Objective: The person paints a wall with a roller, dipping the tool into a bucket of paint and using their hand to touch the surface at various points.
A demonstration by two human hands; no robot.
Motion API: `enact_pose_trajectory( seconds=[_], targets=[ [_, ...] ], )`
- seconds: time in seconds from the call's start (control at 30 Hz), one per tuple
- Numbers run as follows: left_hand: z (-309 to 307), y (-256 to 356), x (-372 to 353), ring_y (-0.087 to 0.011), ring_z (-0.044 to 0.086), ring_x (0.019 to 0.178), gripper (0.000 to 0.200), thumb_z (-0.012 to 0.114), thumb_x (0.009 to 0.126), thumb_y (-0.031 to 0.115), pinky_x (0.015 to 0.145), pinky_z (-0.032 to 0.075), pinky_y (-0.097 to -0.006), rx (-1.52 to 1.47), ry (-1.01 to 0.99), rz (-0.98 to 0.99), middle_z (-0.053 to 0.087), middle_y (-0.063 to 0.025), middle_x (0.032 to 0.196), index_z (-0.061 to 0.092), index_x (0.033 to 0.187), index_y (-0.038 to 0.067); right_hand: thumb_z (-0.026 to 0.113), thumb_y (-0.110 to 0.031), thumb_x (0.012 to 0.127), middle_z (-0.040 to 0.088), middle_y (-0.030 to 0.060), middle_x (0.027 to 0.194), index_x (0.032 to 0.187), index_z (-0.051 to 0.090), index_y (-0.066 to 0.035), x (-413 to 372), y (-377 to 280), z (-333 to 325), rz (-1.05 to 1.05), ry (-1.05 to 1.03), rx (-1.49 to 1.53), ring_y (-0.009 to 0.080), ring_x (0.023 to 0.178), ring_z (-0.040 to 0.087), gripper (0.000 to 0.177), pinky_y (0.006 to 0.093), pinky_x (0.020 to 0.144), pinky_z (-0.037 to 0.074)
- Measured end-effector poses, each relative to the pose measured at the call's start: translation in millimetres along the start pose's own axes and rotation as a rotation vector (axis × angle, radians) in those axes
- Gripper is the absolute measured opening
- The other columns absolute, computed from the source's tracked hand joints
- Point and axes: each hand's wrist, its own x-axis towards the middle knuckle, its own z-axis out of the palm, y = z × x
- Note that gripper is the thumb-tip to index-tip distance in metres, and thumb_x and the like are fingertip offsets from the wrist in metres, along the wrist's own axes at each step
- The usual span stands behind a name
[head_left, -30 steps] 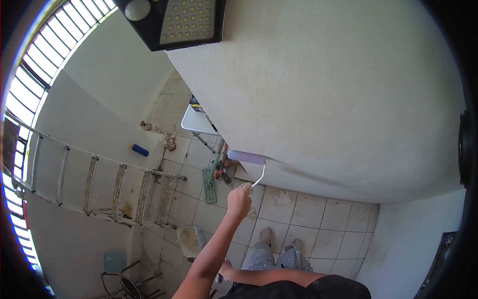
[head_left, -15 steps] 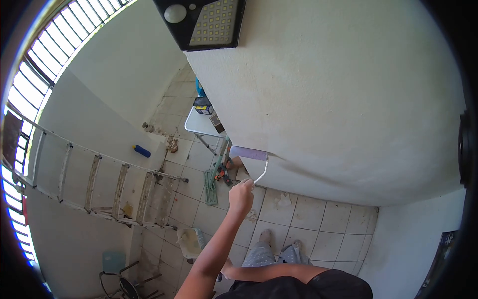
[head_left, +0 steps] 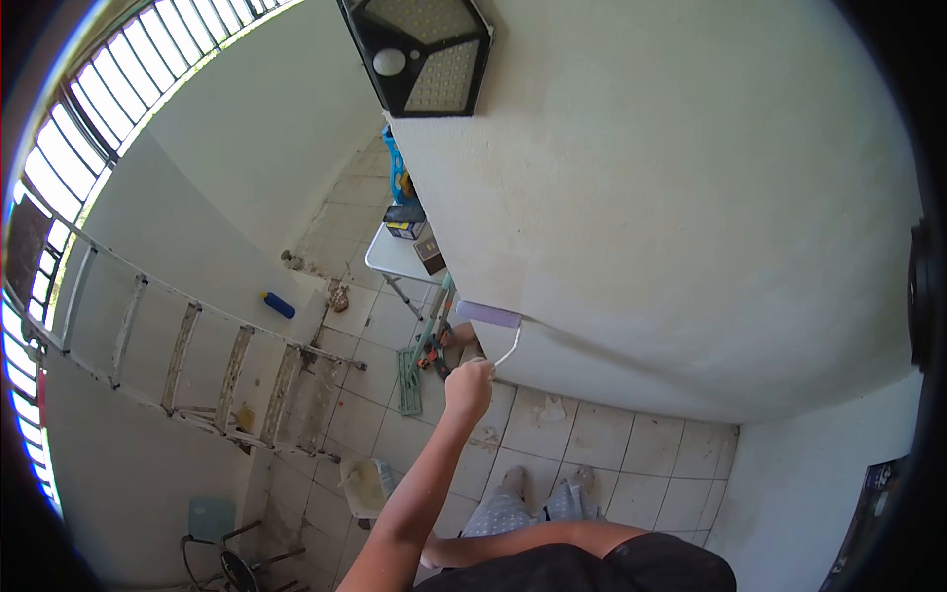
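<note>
My left hand (head_left: 469, 387) is closed around the handle end of a paint roller, whose thin white frame bends up to a pale purple sleeve (head_left: 488, 315). The sleeve lies against the lower left part of a white wall (head_left: 671, 217), by its edge. My right arm crosses low in front of my body, and the right hand (head_left: 431, 554) is partly hidden behind my left forearm, its fingers out of sight. Beyond that forearm, a cream container (head_left: 364, 490) with a bluish edge is on the tiled floor.
A paint-stained ladder (head_left: 233, 380) spans the left side. A small white table (head_left: 402, 259) with boxes on it stands behind the wall edge, near a green frame (head_left: 408, 383). A black lamp (head_left: 434, 74) is mounted above. A chair (head_left: 237, 567) is at lower left.
The view has shifted, showing more of the lamp. My left hand and the roller have moved slightly left and down in the picture. A dark item beside my right hand is now hidden.
</note>
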Motion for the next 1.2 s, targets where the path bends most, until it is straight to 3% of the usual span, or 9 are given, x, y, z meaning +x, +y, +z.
enact_pose_trajectory(
  seconds=[0.03,0.1,0.23,0.43,0.53,0.7,0.87,0.97,1.2],
  targets=[
    [-8,6,6,-0.0393,0.063,0.077,0.006,0.055,0.078,0.003,0.065,0.049,-0.048,-0.03,0.054,0.032,0.064,-0.0134,0.085,0.06,0.075,0.005,0.062,-0.027,0.092,0.062,0.0068,0.076,0.087,0.062,-0.005,1,-8,-1,-0.013,-0.008,-0.023,0.0164,0.06,0.056,0.023,0.0352,0.05,0.042],
    [-39,27,3,-0.0393,0.063,0.077,0.007,0.055,0.077,0.002,0.065,0.048,-0.0479,-0.083,0.135,0.073,0.063,-0.0136,0.084,0.06,0.075,0.005,0.06,-0.029,0.09,0.056,0.0059,0.057,0.062,0.053,-0.009,-10,-26,-10,0.036,-0.04,-0.299,0.015,0.047,0.052,0.035,0.0321,0.044,0.037],
    [-109,76,28,-0.039,0.06,0.074,0.006,0.055,0.072,-0.005,0.062,0.044,-0.0477,-0.17,0.298,0.15,0.057,-0.0139,0.079,0.054,0.073,0.001,0.061,-0.03,0.088,0.053,0.0044,0.052,0.058,0.05,-0.009,28,-56,-25,-0.101,0.009,-0.331,0.0143,0.044,0.05,0.038,0.0326,0.043,0.035],
    [-41,45,8,-0.0389,0.06,0.076,0.006,0.053,0.072,-0.003,0.062,0.044,-0.048,-0.143,0.213,0.045,0.058,-0.0147,0.077,0.056,0.072,0.002,0.06,-0.028,0.088,0.05,0.004,0.048,0.052,0.045,-0.01,4,-35,-44,0.099,-0.039,-0.11,0.0151,0.039,0.047,0.042,0.0331,0.04,0.033],
    [-50,48,9,-0.038,0.061,0.077,0.007,0.053,0.073,-0.003,0.062,0.045,-0.047,-0.164,0.229,0.069,0.059,-0.0147,0.078,0.057,0.071,0.003,0.058,-0.027,0.088,0.05,0.0038,0.047,0.051,0.044,-0.01,1,-40,-32,0.057,-0.027,-0.183,0.0153,0.039,0.046,0.043,0.0331,0.04,0.034],
    [-144,103,38,-0.04,0.057,0.072,0.004,0.054,0.074,-0.002,0.061,0.042,-0.0481,-0.21,0.411,0.189,0.056,-0.0148,0.078,0.054,0.073,0.002,0.062,-0.028,0.086,0.054,0.0043,0.05,0.052,0.047,-0.01,8,-116,-29,-0.242,0.05,-0.371,0.015,0.042,0.05,0.041,0.0339,0.042,0.037],
    [-86,76,31,-0.0409,0.058,0.073,0.004,0.054,0.074,-0.001,0.062,0.042,-0.0499,-0.209,0.364,0.181,0.056,-0.0147,0.078,0.052,0.072,0.002,0.064,-0.026,0.084,0.052,0.0041,0.05,0.058,0.05,-0.01,21,-87,-55,-0.083,0.124,-0.375,0.0165,0.042,0.049,0.033,0.0336,0.044,0.04],
    [-36,51,13,-0.0404,0.058,0.076,0.005,0.053,0.073,-0.004,0.063,0.043,-0.0463,-0.184,0.178,0.085,0.056,-0.0154,0.077,0.053,0.072,0.001,0.061,-0.024,0.085,0.049,0.0047,0.05,0.06,0.048,-0.01,27,-44,-57,0.049,-0.044,-0.166,0.0168,0.042,0.046,0.031,0.0342,0.044,0.037],
    [-84,67,20,-0.0399,0.058,0.076,0.003,0.054,0.073,-0.004,0.064,0.045,-0.0452,-0.088,0.167,0.149,0.058,-0.0143,0.08,0.054,0.073,0.0,0.056,-0.021,0.085,0.047,0.0045,0.049,0.053,0.043,-0.011,8,-51,-16,0.006,-0.086,-0.159,0.0157,0.044,0.044,0.037,0.0334,0.046,0.033]
  ],
)
